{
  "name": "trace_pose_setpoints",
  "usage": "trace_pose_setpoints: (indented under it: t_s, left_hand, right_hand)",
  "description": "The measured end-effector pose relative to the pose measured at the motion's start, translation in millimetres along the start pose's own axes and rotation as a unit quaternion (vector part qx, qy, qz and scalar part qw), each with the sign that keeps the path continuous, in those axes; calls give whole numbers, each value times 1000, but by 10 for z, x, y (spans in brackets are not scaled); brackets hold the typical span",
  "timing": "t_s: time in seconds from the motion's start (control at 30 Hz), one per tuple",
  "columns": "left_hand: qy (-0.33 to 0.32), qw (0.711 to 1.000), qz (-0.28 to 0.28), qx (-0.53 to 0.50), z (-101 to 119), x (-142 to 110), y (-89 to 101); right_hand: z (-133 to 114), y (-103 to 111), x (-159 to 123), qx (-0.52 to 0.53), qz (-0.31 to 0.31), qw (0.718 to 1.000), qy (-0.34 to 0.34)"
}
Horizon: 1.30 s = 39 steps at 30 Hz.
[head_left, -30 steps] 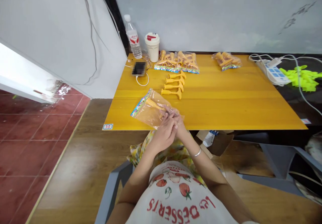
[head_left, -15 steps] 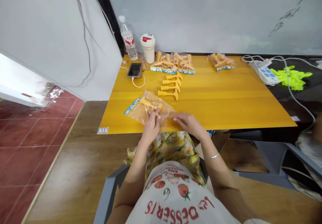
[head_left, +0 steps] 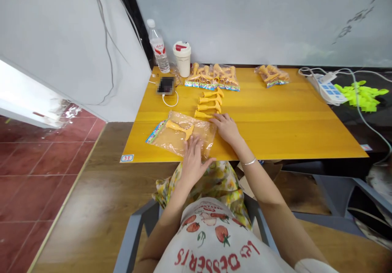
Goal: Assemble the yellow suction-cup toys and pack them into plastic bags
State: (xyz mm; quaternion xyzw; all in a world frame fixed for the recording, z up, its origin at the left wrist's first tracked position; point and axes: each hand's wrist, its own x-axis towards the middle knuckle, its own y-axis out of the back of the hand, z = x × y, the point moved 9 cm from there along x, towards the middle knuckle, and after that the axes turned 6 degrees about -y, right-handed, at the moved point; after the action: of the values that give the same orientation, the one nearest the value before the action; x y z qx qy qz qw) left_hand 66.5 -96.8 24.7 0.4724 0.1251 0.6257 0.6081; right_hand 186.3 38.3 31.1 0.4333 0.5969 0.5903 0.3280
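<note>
A clear plastic bag (head_left: 174,136) with one orange plastic piece (head_left: 180,128) inside lies near the front edge of the yellow table (head_left: 275,117). My left hand (head_left: 192,160) rests flat on the bag's near end, fingers spread. My right hand (head_left: 226,126) is at the bag's right corner, its fingers over the nearest of a short row of loose orange pieces (head_left: 210,101); whether it grips that piece is hidden.
At the table's back stand a water bottle (head_left: 157,46) and a white cup (head_left: 183,58), with a phone (head_left: 165,85) on a cable and filled bags of orange pieces (head_left: 214,77). A power strip (head_left: 327,90) and green pieces (head_left: 364,95) lie right.
My hands have parted from the bag's mouth. The left now lies flat on the bag; the right has reached forward to the nearest loose orange piece. The bag lies flatter on the table.
</note>
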Motion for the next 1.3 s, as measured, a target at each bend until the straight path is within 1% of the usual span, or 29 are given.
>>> trace_pose_setpoints:
  t_s: [0.07, 0.17, 0.3, 0.4, 0.47, 0.53, 0.63, 0.8, 0.93, 1.07, 1.17, 1.23, 1.3]
  left_hand:
    - [-8, 1000, -1, -2, 31, -18, -64]
    - [5, 1000, 5, 2, -13, -18, -92]
    - [18, 999, 40, -14, -46, 16, 1]
    - [36, 997, 59, -28, -74, 32, 69]
    - [55, 996, 67, -33, -114, 31, 98]
    - [73, 993, 76, -46, -164, 21, 117]
    - [89, 990, 91, -68, -216, 4, 144]
    - [86, 986, 108, -92, -216, 9, 195]
    - [92, 981, 124, -121, -225, 27, 231]
    - [95, 978, 138, -126, -187, 56, 291]
    - [79, 980, 149, -106, -91, 95, 368]
    - [67, 981, 154, -99, -26, 116, 404]
    - [56, 982, 157, -90, 29, 124, 419]
  right_hand:
    - [-3, 31, -101, 5, -7, 1000, 5]
    - [7, 97, -281, 33, -17, 999, 13]
    - [68, 164, -479, 66, -39, 997, 3]
    - [84, 149, -548, 85, -68, 994, 9]
    - [79, 131, -563, 95, -77, 992, 20]
    - [72, 124, -573, 101, -72, 992, 30]
    - [64, 143, -607, 110, -46, 992, 42]
    - [95, 208, -768, 145, -2, 988, 54]
    - [209, 288, -1018, 184, 14, 982, 43]
    - [302, 441, -1357, 238, 22, 971, 29]
    - [177, 498, -1550, 256, -8, 966, 41]
    - [-8, 469, -1592, 247, -37, 966, 60]
    - [-231, 402, -1552, 235, -58, 967, 84]
